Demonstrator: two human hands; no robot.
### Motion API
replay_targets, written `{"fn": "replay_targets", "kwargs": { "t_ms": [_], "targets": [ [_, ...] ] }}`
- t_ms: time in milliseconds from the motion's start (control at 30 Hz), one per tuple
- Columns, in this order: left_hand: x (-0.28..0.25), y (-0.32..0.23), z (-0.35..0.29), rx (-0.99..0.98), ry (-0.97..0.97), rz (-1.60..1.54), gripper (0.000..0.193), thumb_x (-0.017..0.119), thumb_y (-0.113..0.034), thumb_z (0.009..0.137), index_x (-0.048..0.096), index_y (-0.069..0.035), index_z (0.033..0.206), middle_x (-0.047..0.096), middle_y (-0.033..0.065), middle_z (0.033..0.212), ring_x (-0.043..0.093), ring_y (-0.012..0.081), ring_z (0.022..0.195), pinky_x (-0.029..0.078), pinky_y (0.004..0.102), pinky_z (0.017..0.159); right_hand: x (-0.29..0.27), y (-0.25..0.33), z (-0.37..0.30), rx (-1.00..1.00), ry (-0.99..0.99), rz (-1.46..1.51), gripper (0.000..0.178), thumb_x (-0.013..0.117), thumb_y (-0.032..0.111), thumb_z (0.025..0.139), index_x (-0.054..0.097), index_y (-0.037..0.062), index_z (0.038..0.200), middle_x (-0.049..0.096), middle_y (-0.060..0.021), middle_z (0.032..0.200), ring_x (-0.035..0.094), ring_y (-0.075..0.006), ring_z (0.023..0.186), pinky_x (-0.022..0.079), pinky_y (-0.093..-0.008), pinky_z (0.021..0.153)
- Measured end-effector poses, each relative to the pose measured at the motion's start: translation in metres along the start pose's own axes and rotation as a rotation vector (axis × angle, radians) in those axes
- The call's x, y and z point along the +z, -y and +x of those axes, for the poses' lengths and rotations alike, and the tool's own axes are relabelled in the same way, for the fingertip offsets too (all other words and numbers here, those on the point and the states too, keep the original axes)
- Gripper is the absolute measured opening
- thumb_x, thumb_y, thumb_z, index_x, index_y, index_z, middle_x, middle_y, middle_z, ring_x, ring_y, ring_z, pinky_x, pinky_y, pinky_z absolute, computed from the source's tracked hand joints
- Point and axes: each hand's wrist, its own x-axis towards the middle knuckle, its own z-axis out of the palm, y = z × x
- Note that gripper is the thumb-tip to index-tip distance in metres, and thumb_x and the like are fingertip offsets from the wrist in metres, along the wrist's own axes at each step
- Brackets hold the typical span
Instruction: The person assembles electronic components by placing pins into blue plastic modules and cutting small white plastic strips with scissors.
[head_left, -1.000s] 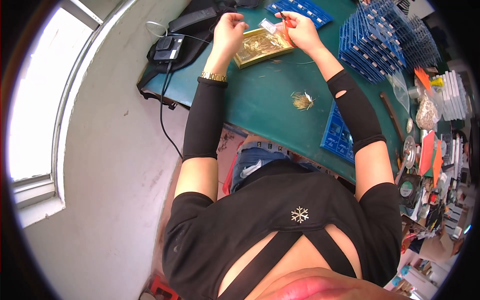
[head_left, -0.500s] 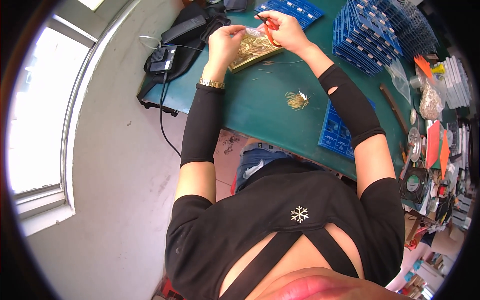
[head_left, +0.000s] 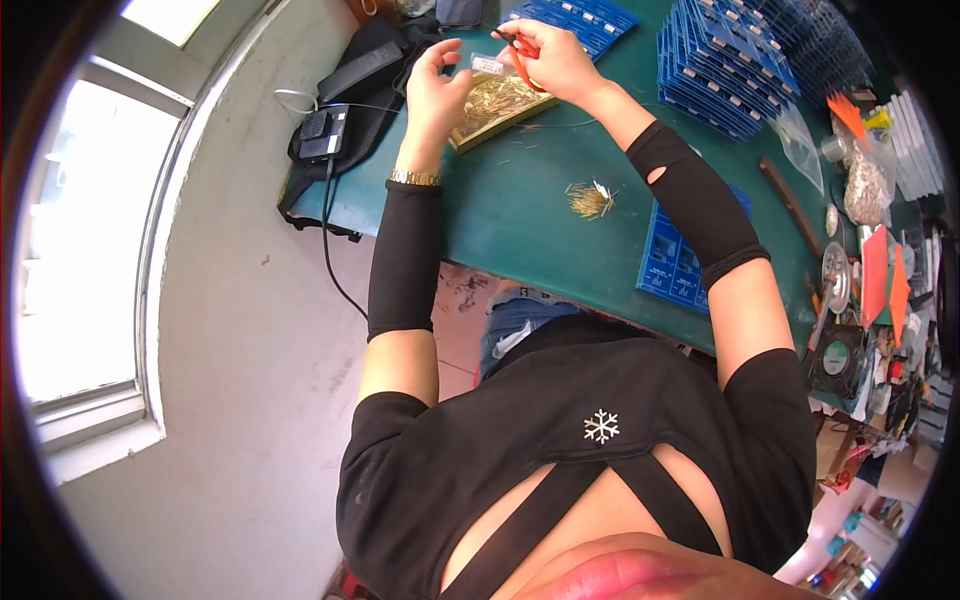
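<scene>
My right hand (head_left: 560,65) is closed around a small pair of red-handled pliers (head_left: 525,72) with a dark head. Beside its fingertips a small clear piece with a white label (head_left: 487,66) hangs above the tray; whether those fingers pinch it I cannot tell. Left of that, my left hand (head_left: 436,100) holds nothing, its fingers apart and curved. Under both hands lies a shallow tray with a yellowish rim (head_left: 505,124), filled with thin brass-coloured pins (head_left: 500,98). Nearer to me on the green table, a loose pile of such pins (head_left: 590,203) surrounds a whitish bit.
Stacked blue panels (head_left: 715,75) rise at the far right, with another blue panel (head_left: 670,262) under my right forearm. A black bag (head_left: 385,95) and a small black device with a cable (head_left: 322,130) occupy the table's left corner. Tools and bags crowd the right edge.
My left hand has come away from the clear labelled piece and its fingers have spread. The labelled piece and my right hand with the pliers have shifted slightly left.
</scene>
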Motion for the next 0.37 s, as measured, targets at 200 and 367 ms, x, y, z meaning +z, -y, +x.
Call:
{"fn": "replay_targets", "kwargs": {
  "t_ms": [200, 367],
  "targets": [
    [-0.001, 0.016, 0.008, -0.049, 0.16, -0.025, 0.036, 0.065, -0.004, 0.079, 0.063, -0.003, 0.115, 0.066, 0.0075, 0.101, 0.057, 0.0066, 0.067, 0.048, 0.0236, 0.06, -0.003, -0.008, 0.002, 0.03, -0.011, 0.291, 0.034, 0.061, -0.005, 0.086, 0.057, -0.0018, 0.119, 0.067, -0.008, 0.105, 0.066, -0.0124, 0.092, 0.053, -0.0235, 0.078],
    [-0.003, 0.023, 0.007, -0.008, 0.099, 0.096, 0.036, 0.065, -0.01, 0.079, 0.064, -0.006, 0.115, 0.067, 0.0086, 0.102, 0.059, 0.0109, 0.067, 0.05, 0.027, 0.066, -0.005, -0.007, 0.001, 0.034, -0.031, 0.353, 0.035, 0.054, -0.01, 0.085, 0.056, -0.0025, 0.12, 0.066, -0.0085, 0.108, 0.066, -0.0137, 0.093, 0.053, -0.0236, 0.079]
  ]
}}
